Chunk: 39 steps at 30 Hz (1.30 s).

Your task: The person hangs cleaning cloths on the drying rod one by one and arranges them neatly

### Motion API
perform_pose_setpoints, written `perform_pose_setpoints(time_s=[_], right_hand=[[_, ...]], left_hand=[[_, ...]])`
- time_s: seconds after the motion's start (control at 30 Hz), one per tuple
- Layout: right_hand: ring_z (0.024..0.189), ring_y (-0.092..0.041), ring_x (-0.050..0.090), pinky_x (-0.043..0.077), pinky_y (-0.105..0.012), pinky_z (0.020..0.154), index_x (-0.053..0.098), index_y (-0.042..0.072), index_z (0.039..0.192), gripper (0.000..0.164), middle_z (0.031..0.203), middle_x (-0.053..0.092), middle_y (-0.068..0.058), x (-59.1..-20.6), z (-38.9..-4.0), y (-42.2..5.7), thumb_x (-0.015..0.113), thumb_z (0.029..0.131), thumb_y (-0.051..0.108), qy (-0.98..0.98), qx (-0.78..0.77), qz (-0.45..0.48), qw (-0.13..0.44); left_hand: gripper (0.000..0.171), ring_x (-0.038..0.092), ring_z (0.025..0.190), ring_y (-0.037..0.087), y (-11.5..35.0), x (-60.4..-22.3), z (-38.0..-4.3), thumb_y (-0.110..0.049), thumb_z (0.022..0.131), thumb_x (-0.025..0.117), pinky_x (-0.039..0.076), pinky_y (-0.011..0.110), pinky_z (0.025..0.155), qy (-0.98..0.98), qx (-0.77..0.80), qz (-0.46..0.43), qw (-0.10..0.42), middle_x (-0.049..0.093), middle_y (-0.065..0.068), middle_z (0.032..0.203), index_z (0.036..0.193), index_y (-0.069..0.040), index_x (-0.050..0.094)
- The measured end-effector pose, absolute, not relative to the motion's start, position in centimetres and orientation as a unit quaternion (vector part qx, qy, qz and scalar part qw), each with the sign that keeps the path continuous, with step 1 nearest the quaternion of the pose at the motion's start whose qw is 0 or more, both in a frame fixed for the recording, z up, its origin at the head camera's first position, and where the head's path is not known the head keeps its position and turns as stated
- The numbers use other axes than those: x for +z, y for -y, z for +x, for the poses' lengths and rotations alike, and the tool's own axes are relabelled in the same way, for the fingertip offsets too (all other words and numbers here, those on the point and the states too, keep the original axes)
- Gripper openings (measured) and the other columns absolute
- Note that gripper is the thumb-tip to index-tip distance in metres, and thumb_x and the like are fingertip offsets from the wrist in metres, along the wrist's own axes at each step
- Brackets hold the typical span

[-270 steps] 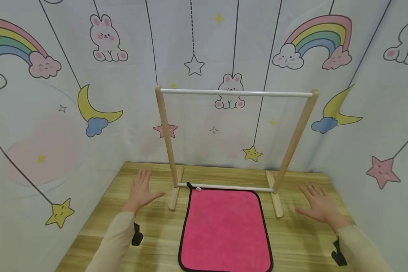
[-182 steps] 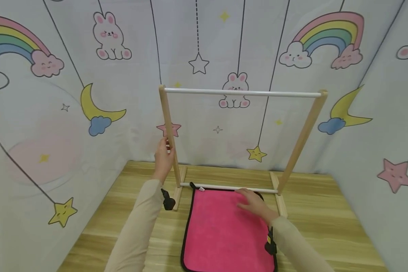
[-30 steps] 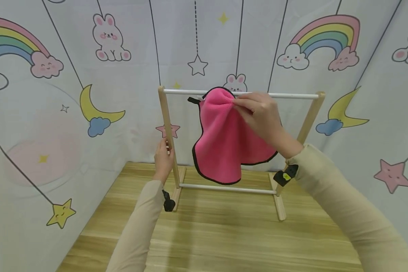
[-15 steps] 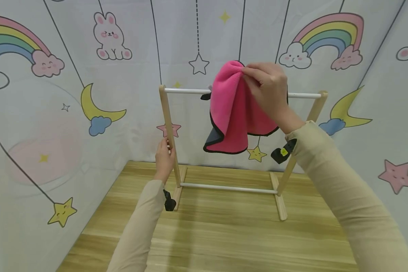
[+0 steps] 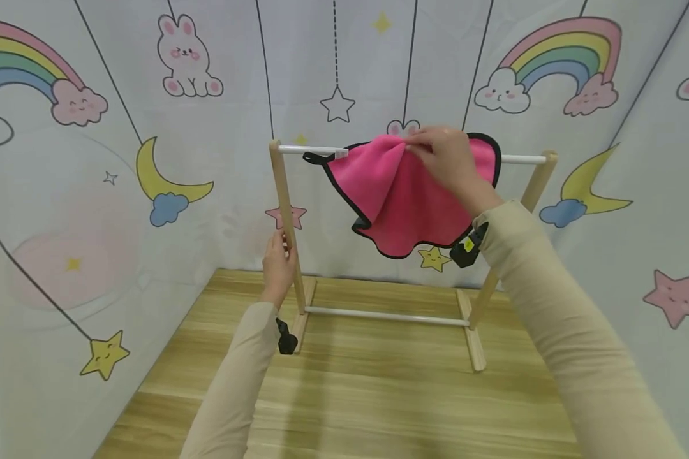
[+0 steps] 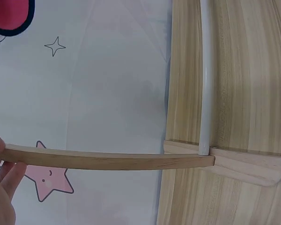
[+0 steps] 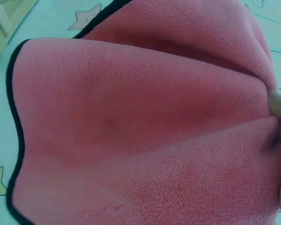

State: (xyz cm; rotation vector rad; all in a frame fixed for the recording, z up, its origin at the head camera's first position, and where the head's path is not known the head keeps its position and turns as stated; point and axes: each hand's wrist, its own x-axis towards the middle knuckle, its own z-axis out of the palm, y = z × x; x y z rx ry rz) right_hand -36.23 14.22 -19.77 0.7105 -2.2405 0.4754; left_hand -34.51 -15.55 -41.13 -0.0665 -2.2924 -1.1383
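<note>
A pink towel (image 5: 419,204) with black edging and a black corner loop (image 5: 318,158) hangs bunched at the rack's white top bar (image 5: 522,159). My right hand (image 5: 450,162) pinches it near its upper middle; deep folds run from that pinch in the right wrist view, where the towel (image 7: 131,117) fills most of the picture. Whether the cloth's far side lies over the bar is hidden. My left hand (image 5: 278,268) holds the rack's left wooden post (image 5: 287,220), its fingers round the post (image 6: 107,161) in the left wrist view.
The rack stands on a wood-grain table (image 5: 379,382), with a white lower bar (image 5: 385,315) and wooden feet (image 5: 472,338). Behind and at both sides hangs a white cloth backdrop (image 5: 229,178) printed with rainbows, bunnies, moons and stars.
From flat on the table, the towel has been picked up by my right hand and raised above the top bar; in the last half second it came lower and spread wider. My left hand stays on the post.
</note>
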Motion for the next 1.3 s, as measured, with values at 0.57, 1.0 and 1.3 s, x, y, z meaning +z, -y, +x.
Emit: perform_pose_setpoints(time_s=[0.57, 1.0, 1.3], right_hand=[[0.089, -0.022, 0.047, 0.039, -0.034, 0.074, 0.06, 0.013, 0.121, 0.032, 0.097, 0.059, -0.01, -18.4, -35.9, -14.4, 0.047, 0.095, 0.027, 0.935, 0.212, 0.238, 0.156], [0.09, -0.024, 0.044, 0.04, -0.032, 0.07, 0.063, 0.001, 0.113, 0.03, 0.095, 0.044, -0.012, -19.3, -35.9, -14.8, 0.049, 0.094, 0.019, 0.917, 0.227, 0.263, 0.194], [0.086, -0.021, 0.052, 0.046, -0.032, 0.077, 0.063, 0.003, 0.099, 0.021, 0.093, 0.06, -0.01, -19.7, -35.6, -15.5, 0.062, 0.086, 0.019, 0.902, 0.259, 0.235, 0.253]], left_hand=[[0.036, 0.058, 0.093, 0.032, 15.9, -41.2, -34.8, 0.0, 0.089, 0.051, 0.054, 0.038, 0.075, 0.855, -0.41, -0.023, 0.317, 0.052, 0.021, 0.107, 0.124, 0.001, 0.044], [0.036, 0.058, 0.091, 0.033, 15.7, -41.6, -34.6, 0.002, 0.088, 0.052, 0.055, 0.039, 0.073, 0.853, -0.414, -0.035, 0.316, 0.052, 0.022, 0.106, 0.123, 0.001, 0.044], [0.037, 0.058, 0.094, 0.032, 15.6, -41.5, -34.5, 0.001, 0.089, 0.051, 0.054, 0.039, 0.075, 0.854, -0.423, -0.03, 0.3, 0.051, 0.021, 0.108, 0.125, 0.0, 0.043]])
